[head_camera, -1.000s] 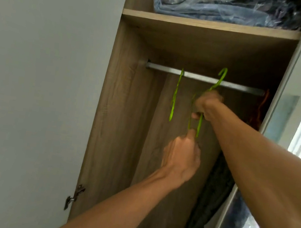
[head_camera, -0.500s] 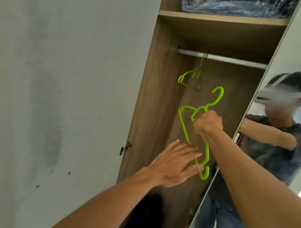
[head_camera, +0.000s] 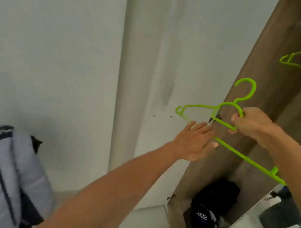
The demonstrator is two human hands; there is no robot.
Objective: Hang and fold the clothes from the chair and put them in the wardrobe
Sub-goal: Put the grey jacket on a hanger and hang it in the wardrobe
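By the wardrobe, right hand grips one hanger; second hanger hangs inside.

- Lower right of the frame: white digits reading "022", printed on a dark bundle of fabric that lies at the bottom of the wardrobe.
- A small white mark sits just left of the "0", touching the start of the number. It is too blurred to tell whether it is a dash or part of another digit.
- The number runs at a slight tilt, with its right end a little lower than its left.
- From where I stand, the pale smears just right of the digits on the same fabric are too blurred to read.
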